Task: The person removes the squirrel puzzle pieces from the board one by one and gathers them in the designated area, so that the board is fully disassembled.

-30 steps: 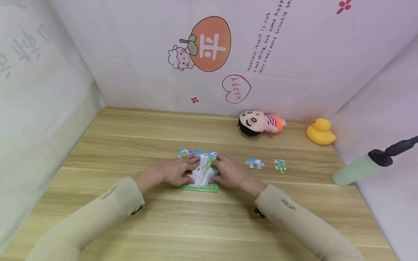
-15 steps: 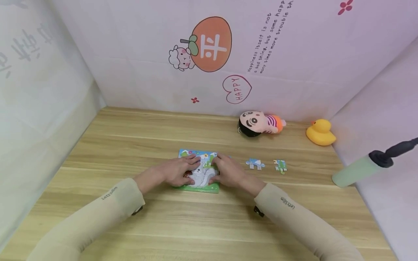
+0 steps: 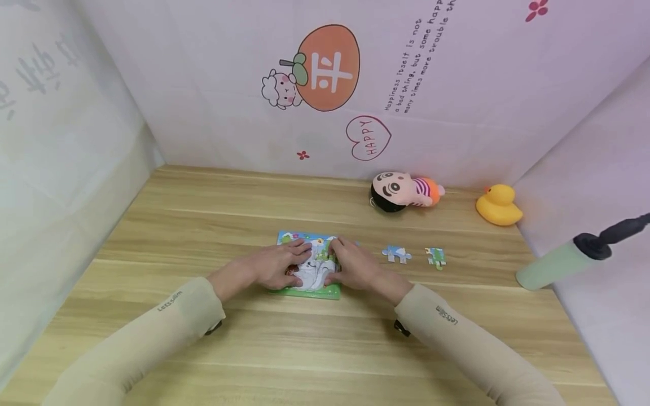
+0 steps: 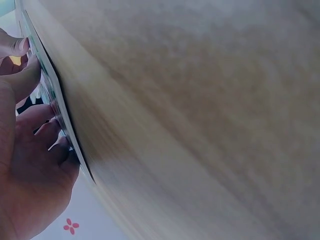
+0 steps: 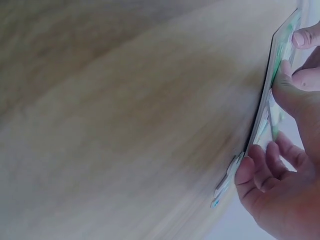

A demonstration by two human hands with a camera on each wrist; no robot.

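Note:
A jigsaw puzzle with a grey squirrel picture lies flat on the wooden table in the head view, both hands over it. My left hand rests on its left part, thumb low and fingers spread toward the top. On the right side, my right hand pinches a puzzle piece between thumb and fingers. That piece stands tilted against the board in the right wrist view; the fingers hide much of it. In the left wrist view, the left hand's fingers touch the board's face.
Two loose puzzle pieces lie right of the hands, and another piece is mostly hidden by the right hand. Behind them are a doll and a yellow rubber duck. A pale green cylinder stands at the right edge.
The right index fingertip has shifted slightly inward, and the picture by the squirrel's tail beneath that hand looks tilted now. My left hand stays in place.

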